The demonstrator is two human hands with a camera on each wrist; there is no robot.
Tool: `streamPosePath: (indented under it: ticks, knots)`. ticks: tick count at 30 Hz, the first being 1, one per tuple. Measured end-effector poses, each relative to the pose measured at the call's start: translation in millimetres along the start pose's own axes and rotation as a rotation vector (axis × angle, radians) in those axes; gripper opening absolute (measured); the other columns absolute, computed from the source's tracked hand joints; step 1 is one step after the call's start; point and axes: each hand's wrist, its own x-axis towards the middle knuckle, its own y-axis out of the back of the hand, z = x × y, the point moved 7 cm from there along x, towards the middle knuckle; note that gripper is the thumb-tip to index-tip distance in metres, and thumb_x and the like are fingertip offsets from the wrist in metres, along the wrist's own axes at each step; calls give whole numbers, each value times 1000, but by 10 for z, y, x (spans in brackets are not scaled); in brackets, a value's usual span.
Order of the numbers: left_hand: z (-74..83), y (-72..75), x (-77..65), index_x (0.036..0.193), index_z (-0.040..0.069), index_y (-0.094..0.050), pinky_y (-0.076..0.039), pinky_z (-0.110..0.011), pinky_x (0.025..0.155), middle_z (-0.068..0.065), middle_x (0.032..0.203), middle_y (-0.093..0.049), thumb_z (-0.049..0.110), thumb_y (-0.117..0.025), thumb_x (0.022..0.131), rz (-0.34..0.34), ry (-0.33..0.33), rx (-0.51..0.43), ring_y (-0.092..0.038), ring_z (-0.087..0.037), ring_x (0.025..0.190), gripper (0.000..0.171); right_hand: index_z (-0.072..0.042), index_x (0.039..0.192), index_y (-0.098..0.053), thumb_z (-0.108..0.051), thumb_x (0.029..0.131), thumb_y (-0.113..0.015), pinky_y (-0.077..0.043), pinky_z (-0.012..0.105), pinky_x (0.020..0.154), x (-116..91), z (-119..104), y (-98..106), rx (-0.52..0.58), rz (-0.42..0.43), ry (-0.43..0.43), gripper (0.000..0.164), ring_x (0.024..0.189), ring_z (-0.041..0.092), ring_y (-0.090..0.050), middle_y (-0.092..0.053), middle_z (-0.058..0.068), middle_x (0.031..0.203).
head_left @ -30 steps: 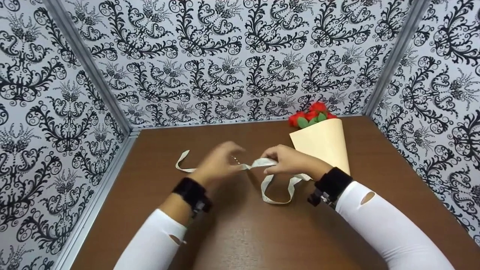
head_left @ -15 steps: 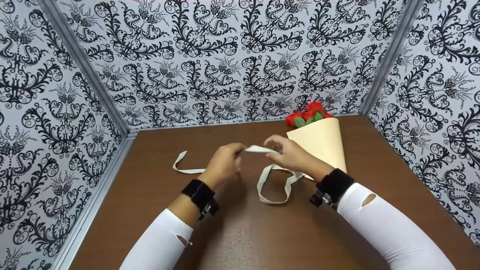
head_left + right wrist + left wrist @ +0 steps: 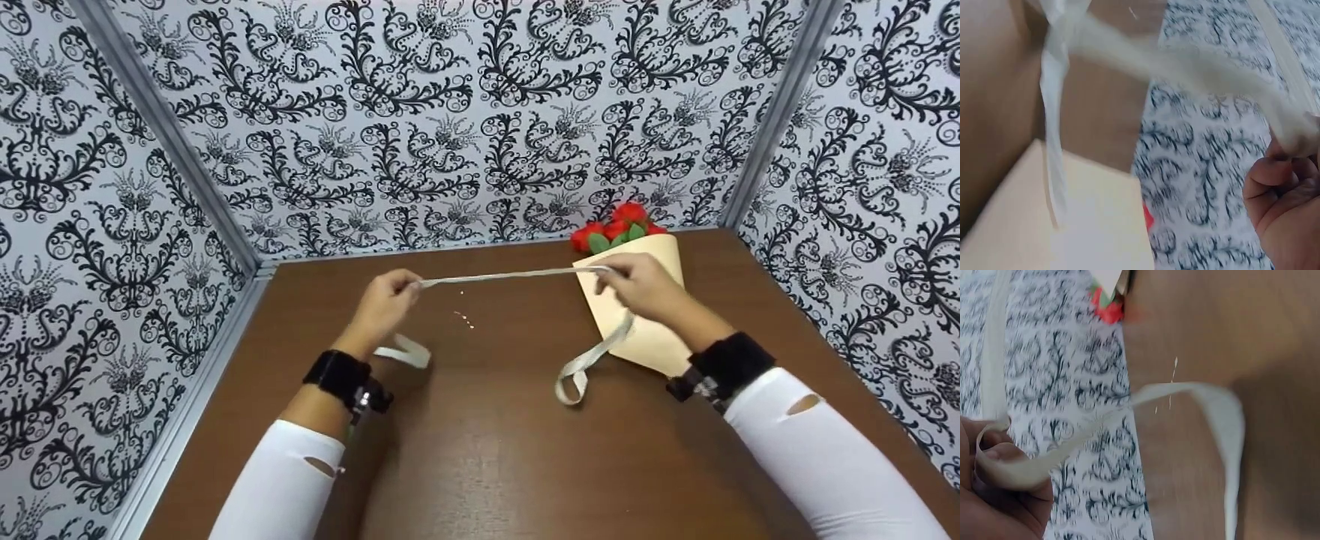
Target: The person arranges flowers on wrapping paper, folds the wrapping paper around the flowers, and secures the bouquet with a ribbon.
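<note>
A whitish ribbon [image 3: 510, 275] is stretched nearly level above the table between both hands. At its left end my left hand [image 3: 385, 304] pinches it between thumb and fingers; a loose tail [image 3: 405, 352] hangs below that hand. My right hand [image 3: 643, 286] pinches the other end, in front of the paper-wrapped bouquet, with a curled tail [image 3: 576, 379] dangling beneath. In the left wrist view the ribbon [image 3: 1010, 473] loops over the curled fingers. The right wrist view shows the ribbon [image 3: 1207, 70] blurred, running from the fingertips.
Red flowers [image 3: 619, 225] with green leaves, wrapped in a cream paper cone [image 3: 645, 341], lie at the back right of the brown table [image 3: 480, 450]. Small light specks [image 3: 465, 319] show mid-table. Patterned walls [image 3: 480, 120] enclose the back and sides.
Both hands have moved apart, left hand leftward and right hand rightward, pulling the ribbon taut between them. The ribbon's loose tails have lifted from the table.
</note>
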Motion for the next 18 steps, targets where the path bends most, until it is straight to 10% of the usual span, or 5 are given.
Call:
streamPosePath:
  ticks: [12,18]
  knots:
    - [-174,386,-124,90,14,-80,-45,-31,71,5,75,-58,40,-73,99,-237,29,131,-52,-16,75,29,-8,127,-72,-50,109,-53,-54,30,53,-369,473,804,85,-208,-288,49,54,8,-49,-66,-4,79]
    - [-357,552,-202,84,13,-77,-46,-29,68,3,80,-61,39,-76,97,-274,47,110,-52,-15,75,29,-23,104,-77,-45,109,-56,-41,23,51,-597,864,1336,176,-165,-451,31,52,6,-42,-61,-15,73]
